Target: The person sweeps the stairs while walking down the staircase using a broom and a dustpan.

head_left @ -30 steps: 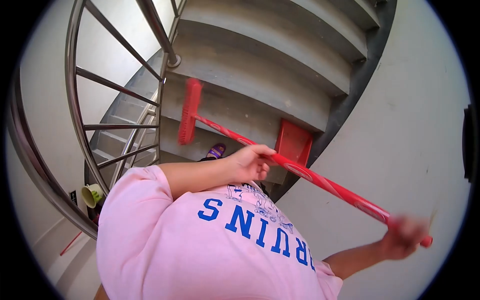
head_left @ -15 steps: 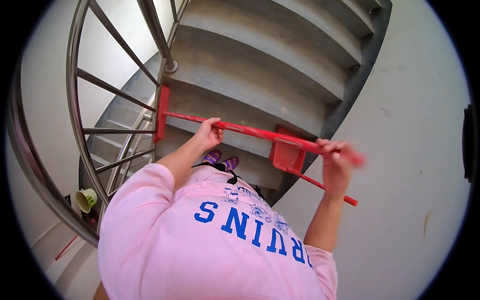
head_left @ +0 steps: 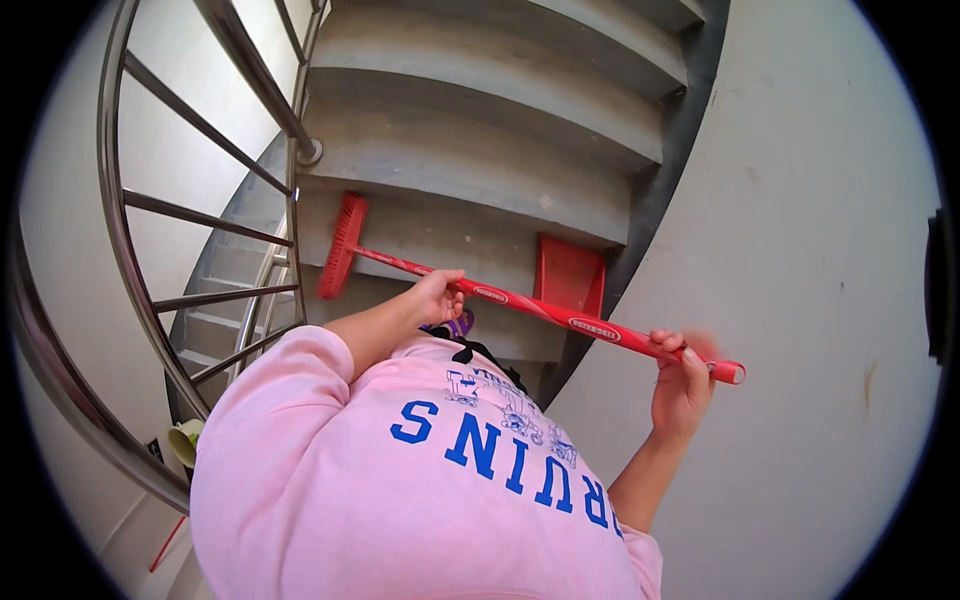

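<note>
A red broom (head_left: 533,305) spans the view from left to right, tilted down toward the right. Its bristled head (head_left: 345,246) is over the steps near the railing. My left hand (head_left: 437,296) is wrapped round the handle a short way from the head. Close to the handle's far end, my right hand (head_left: 683,378) grips it, with some fingers smeared by motion. Behind the handle, a red dustpan (head_left: 571,276) stands on a step by the wall; its lower part is hidden.
Curved concrete stairs (head_left: 440,135) rise ahead. A metal railing (head_left: 115,200) bounds the left side, with more steps below it. A white wall (head_left: 800,300) closes the right. A green and white container (head_left: 184,441) stands at lower left, and a purple sandal (head_left: 462,323) shows below the handle.
The broom head has swung right, away from the railing, and its bristles now show. The handle's end and my right hand have moved lower. The dustpan's handle is now out of sight.
</note>
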A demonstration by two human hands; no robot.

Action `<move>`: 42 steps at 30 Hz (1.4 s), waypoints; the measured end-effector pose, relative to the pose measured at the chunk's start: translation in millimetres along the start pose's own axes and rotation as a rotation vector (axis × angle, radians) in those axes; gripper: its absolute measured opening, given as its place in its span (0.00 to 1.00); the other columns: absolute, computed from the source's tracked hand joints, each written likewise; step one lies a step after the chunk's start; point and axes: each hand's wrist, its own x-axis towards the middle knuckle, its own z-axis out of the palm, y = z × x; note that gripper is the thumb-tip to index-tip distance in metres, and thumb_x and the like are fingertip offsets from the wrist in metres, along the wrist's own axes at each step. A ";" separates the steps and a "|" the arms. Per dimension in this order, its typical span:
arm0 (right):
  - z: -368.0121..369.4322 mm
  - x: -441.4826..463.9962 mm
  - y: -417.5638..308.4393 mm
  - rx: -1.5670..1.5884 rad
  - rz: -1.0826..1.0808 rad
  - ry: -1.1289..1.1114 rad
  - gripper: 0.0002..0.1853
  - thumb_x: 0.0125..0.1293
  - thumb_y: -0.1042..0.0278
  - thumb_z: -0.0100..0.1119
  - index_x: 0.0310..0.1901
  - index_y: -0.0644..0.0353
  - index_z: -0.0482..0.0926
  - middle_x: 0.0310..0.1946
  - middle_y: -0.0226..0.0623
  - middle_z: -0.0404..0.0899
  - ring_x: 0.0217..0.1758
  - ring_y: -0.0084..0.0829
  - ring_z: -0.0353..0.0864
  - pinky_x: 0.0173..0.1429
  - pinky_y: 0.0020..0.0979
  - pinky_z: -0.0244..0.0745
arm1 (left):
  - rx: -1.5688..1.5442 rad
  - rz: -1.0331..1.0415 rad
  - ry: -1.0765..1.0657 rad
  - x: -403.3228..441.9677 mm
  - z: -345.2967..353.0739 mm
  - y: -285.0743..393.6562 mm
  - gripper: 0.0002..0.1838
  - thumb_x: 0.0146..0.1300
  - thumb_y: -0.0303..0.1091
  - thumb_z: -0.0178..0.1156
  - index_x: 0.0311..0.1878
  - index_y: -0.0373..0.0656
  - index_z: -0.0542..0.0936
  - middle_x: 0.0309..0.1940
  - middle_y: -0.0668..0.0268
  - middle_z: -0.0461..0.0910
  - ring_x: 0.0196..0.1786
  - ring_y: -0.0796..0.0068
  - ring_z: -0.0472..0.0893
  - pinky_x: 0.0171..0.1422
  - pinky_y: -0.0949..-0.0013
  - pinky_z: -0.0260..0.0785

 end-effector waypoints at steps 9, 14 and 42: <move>-12.0 -38.3 -44.7 -0.169 -0.120 0.190 0.09 0.60 0.73 0.47 0.42 0.62 0.68 0.31 0.40 0.75 0.43 0.39 0.76 0.57 0.45 0.68 | 0.171 -0.202 -0.099 10.0 44.8 -33.5 0.13 0.64 0.45 0.55 0.32 0.46 0.74 0.23 0.73 0.71 0.24 0.84 0.69 0.28 0.77 0.65; -8.1 -61.6 -57.3 -0.251 -0.148 0.266 0.10 0.60 0.71 0.48 0.43 0.62 0.68 0.31 0.40 0.74 0.42 0.38 0.76 0.59 0.46 0.66 | 0.254 -0.294 -0.212 16.5 57.9 -49.6 0.12 0.63 0.44 0.56 0.32 0.46 0.74 0.26 0.73 0.74 0.25 0.84 0.70 0.29 0.77 0.66; -174.2 -19.5 -75.4 -0.466 -0.739 -0.159 0.14 0.68 0.60 0.48 0.49 0.60 0.71 0.40 0.40 0.76 0.46 0.35 0.78 0.56 0.41 0.73 | 1.577 1.579 0.086 -15.0 146.1 -135.6 0.22 0.50 0.45 0.69 0.41 0.40 0.74 0.29 0.64 0.78 0.28 0.68 0.76 0.35 0.69 0.69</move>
